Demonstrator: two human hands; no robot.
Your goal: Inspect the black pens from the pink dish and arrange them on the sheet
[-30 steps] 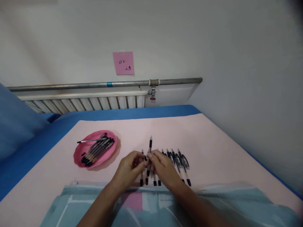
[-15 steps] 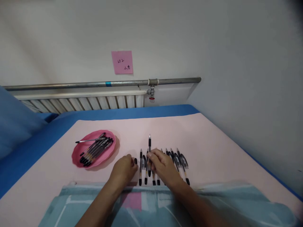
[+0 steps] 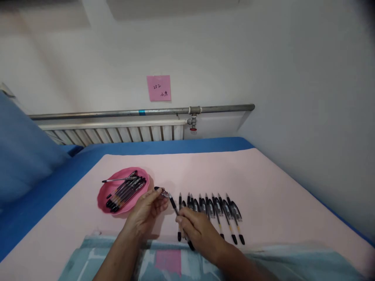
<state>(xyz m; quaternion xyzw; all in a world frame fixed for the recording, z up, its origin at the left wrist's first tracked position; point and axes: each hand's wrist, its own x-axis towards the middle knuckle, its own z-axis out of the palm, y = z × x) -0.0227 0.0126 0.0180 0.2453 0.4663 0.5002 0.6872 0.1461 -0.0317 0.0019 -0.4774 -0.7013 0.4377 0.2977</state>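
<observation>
My left hand (image 3: 145, 211) pinches the top end of a black pen's cap (image 3: 160, 191). My right hand (image 3: 198, 231) is closed around the pen (image 3: 174, 206), which slants from upper left to lower right between the two hands. Just behind and to the right of my right hand, a row of several black pens (image 3: 216, 210) lies side by side on the pink sheet (image 3: 263, 187), each with its cap beside it. A pink dish (image 3: 106, 193) to the left holds several more black pens (image 3: 126, 189).
A blue surface (image 3: 175, 144) borders the pink sheet, with a radiator (image 3: 117, 134) and a metal pipe (image 3: 140, 113) along the wall behind. A pink note (image 3: 158, 88) is stuck to the wall. Teal patterned cloth (image 3: 164, 261) covers the near edge.
The pen that stood upright in my right hand is now tilted left, and my left hand has come back to hold its cap end. The view has shifted slightly.
</observation>
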